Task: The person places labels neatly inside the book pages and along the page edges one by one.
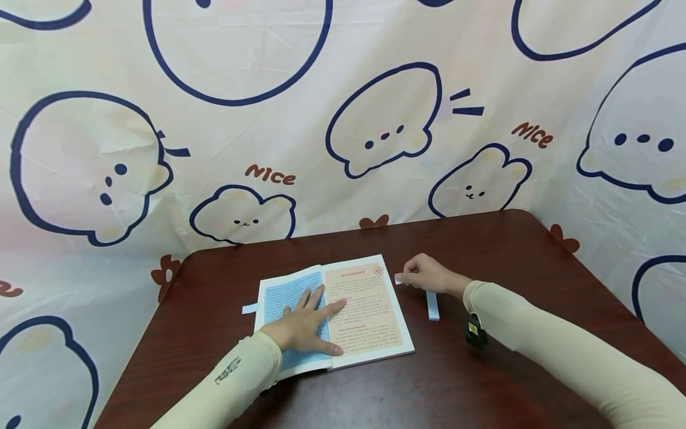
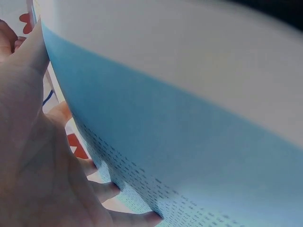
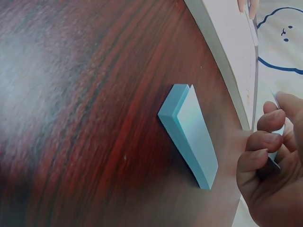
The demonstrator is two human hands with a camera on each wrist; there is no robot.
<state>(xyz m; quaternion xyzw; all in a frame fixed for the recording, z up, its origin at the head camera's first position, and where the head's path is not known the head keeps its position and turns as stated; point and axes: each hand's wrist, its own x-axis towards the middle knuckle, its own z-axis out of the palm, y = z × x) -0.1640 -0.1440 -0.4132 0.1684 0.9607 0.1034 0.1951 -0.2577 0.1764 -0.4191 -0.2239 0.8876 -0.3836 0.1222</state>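
An open book [image 1: 364,310] lies on the table, its left page blue and its right page peach with printed text. My left hand [image 1: 305,325] rests spread across the inner fold, fingers straight, touching both pages; the left wrist view shows its fingertips on the blue page [image 2: 142,109]. Just right of the book's upper right corner, my right hand [image 1: 426,275] pinches a pale sticky strip [image 1: 398,279] between thumb and finger. Its other fingers are curled in the right wrist view, partly hiding the strip. A pad of light-blue sticky strips [image 3: 196,137] lies on the table beside this hand.
A pale blue tab [image 1: 249,308] sticks out from the book's left edge. The dark wooden table [image 1: 364,399] meets a cloth backdrop [image 1: 321,137] with cartoon outlines at its back and sides. A dark device [image 1: 474,331] is worn on the right wrist.
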